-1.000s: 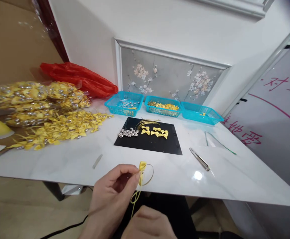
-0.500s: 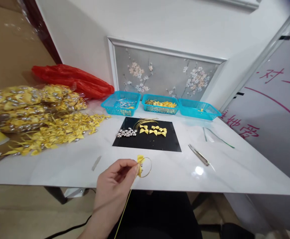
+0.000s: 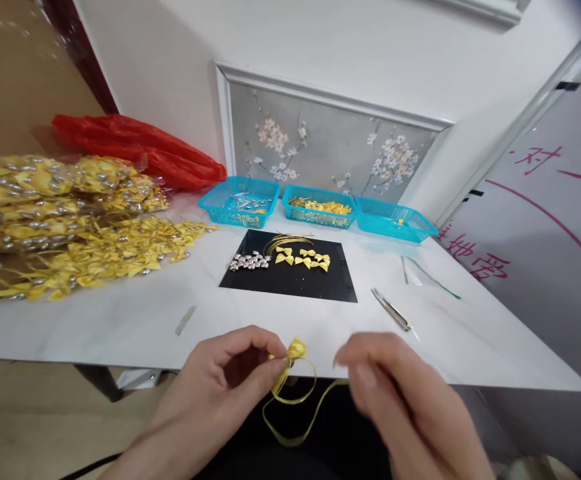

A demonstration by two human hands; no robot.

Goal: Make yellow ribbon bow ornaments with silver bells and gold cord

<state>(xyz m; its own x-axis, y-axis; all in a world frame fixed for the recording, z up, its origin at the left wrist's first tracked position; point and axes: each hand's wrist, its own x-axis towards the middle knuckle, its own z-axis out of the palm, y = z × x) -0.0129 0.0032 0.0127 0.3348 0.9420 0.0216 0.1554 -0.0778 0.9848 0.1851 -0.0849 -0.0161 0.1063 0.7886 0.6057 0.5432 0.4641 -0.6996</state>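
Between thumb and forefinger, my left hand (image 3: 240,373) pinches a yellow ribbon bow (image 3: 297,348) near the table's front edge. A thin yellow cord (image 3: 295,440) loops below the bow and runs toward my right hand (image 3: 400,393). That hand is blurred, with its fingers curled together and the cord's end at its fingertips. Beyond the hands lies a black mat (image 3: 290,283) with silver beads (image 3: 250,261), several yellow bows (image 3: 312,261) and a bundle of gold wires (image 3: 283,241).
Tweezers (image 3: 391,311) lie right of the mat. Three blue baskets (image 3: 395,230) stand along the back. At left are a yellow bow pile (image 3: 120,257), bagged bows (image 3: 25,183) and a red bag (image 3: 135,147). A green strip (image 3: 435,279) lies at right.
My right hand has come into view at the lower right, with the cord now looping toward it. The bow in my left hand has turned and sits slightly lower.
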